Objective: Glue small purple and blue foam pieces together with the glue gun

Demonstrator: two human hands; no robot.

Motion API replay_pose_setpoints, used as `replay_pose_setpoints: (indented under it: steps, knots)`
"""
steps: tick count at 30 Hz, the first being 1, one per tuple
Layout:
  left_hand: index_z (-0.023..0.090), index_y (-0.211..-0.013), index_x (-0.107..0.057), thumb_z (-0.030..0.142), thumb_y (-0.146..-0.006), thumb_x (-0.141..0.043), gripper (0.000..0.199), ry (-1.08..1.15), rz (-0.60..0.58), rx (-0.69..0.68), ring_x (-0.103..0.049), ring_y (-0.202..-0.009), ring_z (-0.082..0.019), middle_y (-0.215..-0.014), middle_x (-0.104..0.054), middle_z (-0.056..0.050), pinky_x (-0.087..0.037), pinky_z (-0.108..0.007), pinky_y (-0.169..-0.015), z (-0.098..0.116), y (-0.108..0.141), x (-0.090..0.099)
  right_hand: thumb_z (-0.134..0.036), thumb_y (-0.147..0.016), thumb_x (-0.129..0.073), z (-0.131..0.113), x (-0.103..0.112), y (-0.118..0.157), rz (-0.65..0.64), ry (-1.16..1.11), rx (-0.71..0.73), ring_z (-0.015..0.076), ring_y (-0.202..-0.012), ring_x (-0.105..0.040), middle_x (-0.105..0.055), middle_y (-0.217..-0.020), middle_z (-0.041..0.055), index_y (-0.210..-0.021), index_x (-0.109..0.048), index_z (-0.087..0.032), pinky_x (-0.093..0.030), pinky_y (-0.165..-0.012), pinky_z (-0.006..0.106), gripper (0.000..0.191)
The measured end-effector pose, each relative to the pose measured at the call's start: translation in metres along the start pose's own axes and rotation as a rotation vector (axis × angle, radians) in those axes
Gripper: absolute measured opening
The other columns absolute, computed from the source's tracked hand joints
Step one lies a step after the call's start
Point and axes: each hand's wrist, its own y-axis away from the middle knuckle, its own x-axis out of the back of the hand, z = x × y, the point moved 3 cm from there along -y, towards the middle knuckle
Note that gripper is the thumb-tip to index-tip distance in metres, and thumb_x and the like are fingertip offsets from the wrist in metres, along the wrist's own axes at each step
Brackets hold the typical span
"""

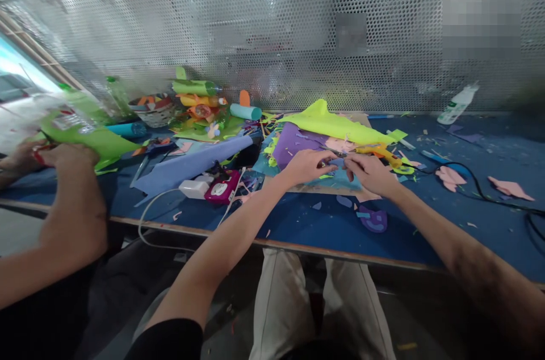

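Note:
My left hand (311, 166) and my right hand (369, 174) meet over the cluttered middle of the table, fingers pinched. Between their fingertips is a small lilac-blue foam piece (339, 162), partly covered by the fingers. Just behind lies a purple foam sheet (289, 147) with scraps on it. A bright yellow-green foam sheet (336, 126) stretches beyond both hands. The yellow-orange glue gun (381, 152) rests right behind my right hand, its black cord running right. Nearer the front edge lies a purple cut-out (373, 219) with blue pieces on it.
At left, a co-worker's hands (70, 155) hold red-handled scissors (39, 154) near a green sheet (85, 135). A magenta box (222, 186) with a white plug and cable sits left of my forearm. A white glue bottle (457, 104) stands tilted by the perforated metal screen (272, 36).

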Motion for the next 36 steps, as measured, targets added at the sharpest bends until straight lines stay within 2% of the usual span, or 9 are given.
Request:
replay_pose_setpoints:
  steps: [6,9,13,16,19,22,26,32,36]
  knots:
    - [0.028,-0.138,-0.06,0.049,-0.093,-0.066,0.05,0.066,0.01,-0.048,-0.071,-0.084,-0.018,-0.1,-0.077,-0.003,-0.049,-0.026,-0.07,0.0,0.0,-0.001,-0.044,-0.102,-0.036,0.008,-0.007,-0.001,0.031,-0.202,-0.084,0.0187,-0.056,-0.06,-0.066,-0.058,0.001,-0.077,-0.053,-0.024,-0.046,-0.065,0.031,0.036]
    - [0.029,-0.128,-0.068,0.048,-0.099,-0.057,0.036,0.048,0.055,-0.061,-0.071,-0.085,-0.015,-0.105,-0.077,-0.002,-0.05,-0.025,-0.074,0.002,0.001,0.001,-0.047,-0.102,-0.035,0.006,-0.009,0.0,0.001,-0.233,-0.061,0.0193,-0.059,-0.062,-0.066,-0.06,0.0019,-0.077,-0.053,-0.024,-0.047,-0.065,0.031,0.038]
    - [0.027,-0.111,-0.074,0.054,-0.102,-0.05,0.038,-0.004,0.116,0.0,-0.069,-0.079,-0.014,-0.095,-0.078,-0.001,-0.044,-0.023,-0.065,0.0,0.002,0.005,-0.039,-0.102,-0.036,0.001,-0.008,0.001,-0.059,-0.089,0.025,0.0196,-0.064,-0.065,-0.07,-0.066,0.0025,-0.076,-0.057,-0.024,-0.048,-0.07,0.032,0.037]
    - [0.025,-0.101,-0.076,0.058,-0.1,-0.051,0.041,-0.049,0.133,0.023,-0.066,-0.071,-0.014,-0.082,-0.076,-0.001,-0.037,-0.024,-0.06,-0.002,0.001,0.006,-0.036,-0.098,-0.044,0.002,-0.005,0.002,0.025,-0.04,0.005,0.0203,-0.062,-0.066,-0.072,-0.07,0.0016,-0.093,-0.061,-0.025,-0.047,-0.064,0.032,0.021]
    - [0.024,-0.094,-0.076,0.058,-0.1,-0.05,0.043,-0.076,0.117,0.031,-0.063,-0.067,-0.015,-0.075,-0.074,-0.002,-0.033,-0.025,-0.059,-0.002,0.0,0.007,-0.037,-0.099,-0.042,0.004,-0.002,0.003,0.11,-0.064,0.009,0.021,-0.062,-0.066,-0.071,-0.072,0.0017,-0.108,-0.059,-0.024,-0.047,-0.061,0.032,0.024]
    - [0.023,-0.091,-0.077,0.057,-0.101,-0.049,0.045,-0.048,0.084,0.043,-0.062,-0.065,-0.015,-0.073,-0.073,-0.002,-0.034,-0.025,-0.06,0.001,0.0,0.008,-0.039,-0.101,-0.037,0.003,-0.002,0.003,0.128,-0.062,0.025,0.0212,-0.064,-0.067,-0.072,-0.073,0.003,-0.107,-0.062,-0.024,-0.048,-0.062,0.032,0.03]
    - [0.02,-0.086,-0.076,0.054,-0.102,-0.046,0.048,0.125,-0.012,0.057,-0.059,-0.059,-0.013,-0.075,-0.074,-0.002,-0.036,-0.025,-0.059,0.006,0.001,0.006,-0.041,-0.095,-0.051,-0.003,-0.003,0.003,0.106,-0.017,-0.014,0.0203,-0.058,-0.065,-0.073,-0.071,0.003,-0.105,-0.066,-0.024,-0.045,-0.054,0.029,0.025]
    - [0.018,-0.099,-0.075,0.055,-0.095,-0.059,0.04,0.302,0.0,0.066,-0.058,-0.062,-0.013,-0.074,-0.071,-0.001,-0.038,-0.024,-0.059,0.007,0.001,0.006,-0.039,-0.097,-0.047,-0.01,-0.001,0.004,0.111,0.012,-0.011,0.0124,-0.042,-0.05,-0.07,-0.063,-0.0005,-0.074,-0.066,-0.023,-0.039,-0.052,0.027,0.034]
    - [0.017,-0.094,-0.074,0.054,-0.091,-0.065,0.038,0.344,-0.027,0.039,-0.055,-0.062,-0.012,-0.07,-0.066,0.0,-0.037,-0.025,-0.057,0.008,0.001,0.002,-0.038,-0.098,-0.046,-0.014,0.0,0.004,0.127,0.045,-0.008,0.013,-0.042,-0.05,-0.067,-0.058,-0.0011,-0.07,-0.066,-0.024,-0.039,-0.054,0.028,0.038]
